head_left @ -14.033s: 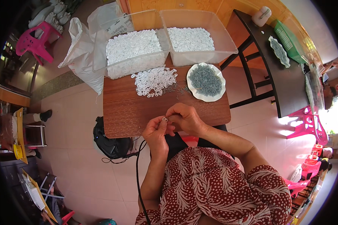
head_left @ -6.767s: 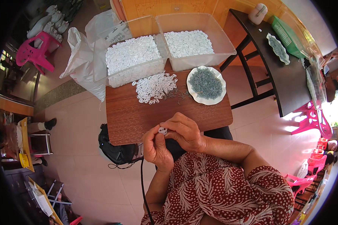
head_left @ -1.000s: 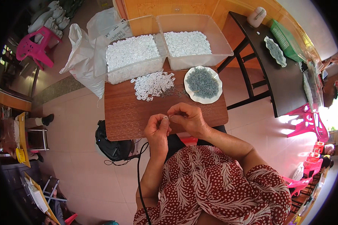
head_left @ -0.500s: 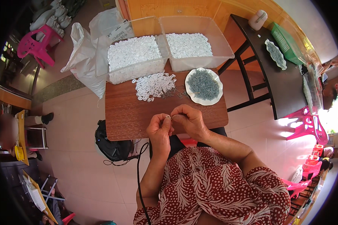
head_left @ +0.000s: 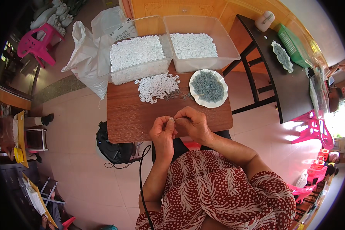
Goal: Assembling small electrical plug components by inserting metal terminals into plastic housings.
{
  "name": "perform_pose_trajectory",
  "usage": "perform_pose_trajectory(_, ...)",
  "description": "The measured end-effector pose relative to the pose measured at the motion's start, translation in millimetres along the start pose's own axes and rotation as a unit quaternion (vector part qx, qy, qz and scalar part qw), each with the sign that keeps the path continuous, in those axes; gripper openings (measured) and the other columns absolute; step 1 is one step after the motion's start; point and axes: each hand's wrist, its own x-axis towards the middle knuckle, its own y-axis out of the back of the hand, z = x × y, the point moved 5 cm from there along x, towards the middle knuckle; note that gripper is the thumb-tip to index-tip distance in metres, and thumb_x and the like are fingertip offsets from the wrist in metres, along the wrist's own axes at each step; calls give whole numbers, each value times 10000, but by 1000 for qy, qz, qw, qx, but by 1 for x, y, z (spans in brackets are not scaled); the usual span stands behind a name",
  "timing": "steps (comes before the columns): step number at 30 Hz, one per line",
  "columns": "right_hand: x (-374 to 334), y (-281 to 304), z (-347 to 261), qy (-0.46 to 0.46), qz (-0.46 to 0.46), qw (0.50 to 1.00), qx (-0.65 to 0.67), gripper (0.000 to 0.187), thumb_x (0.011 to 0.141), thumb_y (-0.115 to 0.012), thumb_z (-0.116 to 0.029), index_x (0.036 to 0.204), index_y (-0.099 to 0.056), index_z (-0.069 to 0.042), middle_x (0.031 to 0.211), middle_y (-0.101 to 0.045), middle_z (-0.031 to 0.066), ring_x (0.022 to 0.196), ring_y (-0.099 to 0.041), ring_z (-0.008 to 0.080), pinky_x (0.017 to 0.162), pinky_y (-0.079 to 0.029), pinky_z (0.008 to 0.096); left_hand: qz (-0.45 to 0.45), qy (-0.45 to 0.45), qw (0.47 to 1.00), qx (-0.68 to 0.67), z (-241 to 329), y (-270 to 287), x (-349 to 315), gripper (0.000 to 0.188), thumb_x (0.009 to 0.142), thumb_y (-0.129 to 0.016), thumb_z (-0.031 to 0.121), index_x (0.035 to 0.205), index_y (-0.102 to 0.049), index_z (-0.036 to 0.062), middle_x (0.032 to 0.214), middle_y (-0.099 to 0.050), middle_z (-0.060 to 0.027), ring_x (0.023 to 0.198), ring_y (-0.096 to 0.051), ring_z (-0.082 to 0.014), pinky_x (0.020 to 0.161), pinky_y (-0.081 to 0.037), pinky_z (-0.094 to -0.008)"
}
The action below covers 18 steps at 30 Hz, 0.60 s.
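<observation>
Over the near edge of the brown wooden table (head_left: pixel 130 122), my two hands meet fingertip to fingertip. My left hand (head_left: pixel 163 131) pinches a small white plastic piece (head_left: pixel 171 119) between thumb and forefinger. Thumb and forefinger of my right hand (head_left: pixel 194 124) are closed right beside it; whatever they grip is too small to make out. Beyond my hands lies a pile of white plastic pieces (head_left: pixel 157 87), some with holes. Loose thin nails (head_left: pixel 178 94) are scattered to its right, and a scalloped white plate (head_left: pixel 211 104) holds a heap of grey nails (head_left: pixel 207 87).
Two clear plastic bins (head_left: pixel 228 46) of white pieces stand at the table's far side, with a white sack (head_left: pixel 82 59) to their left. A black bag (head_left: pixel 113 145) sits left of the table. At right, a dark table (head_left: pixel 270 48) bears a green basket (head_left: pixel 293 44). A black cable (head_left: pixel 141 188) runs by my left arm.
My hands hold the same pinch at the same spot. The whole view has shifted very slightly; nothing on the table has visibly moved.
</observation>
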Motion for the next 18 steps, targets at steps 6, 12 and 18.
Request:
perform_pose_trajectory(6, 2, 0, -9, 67, 10, 996, -55, 124, 729, -610, 57, 826, -581, -16, 780, -576, 99, 707, -574, 252, 606, -461, 325, 6, -4, 1000, 13, -2, 1, -1, 103, 893, -586, 129, 860, -567, 34, 637, -516, 16, 519, -438, -47, 446, -330, -172)
perform_pose_trajectory(12, 0, -1, -15, 150, 20, 984, -94, 138, 713, -609, 62, 818, -567, -17, 764, -562, 102, 683, -552, 282, 580, -451, 353, 1, -15, 1000, 18, 0, -1, -2, 117, 899, -579, 132, 849, -554, 30, 644, -500, 19, 532, -419, -49, 467, -325, -175)
perform_pose_trajectory(18, 0, -6, -19, 185, 14, 972, -140, 117, 721, -609, 27, 807, -547, -23, 758, -556, 99, 675, -545, 289, 571, -445, 373, 17, -49, 999, -5, -9, 3, -6, 51, 895, -562, 68, 860, -547, 34, 738, -521, 12, 591, -463, -43, 507, -374, -170)
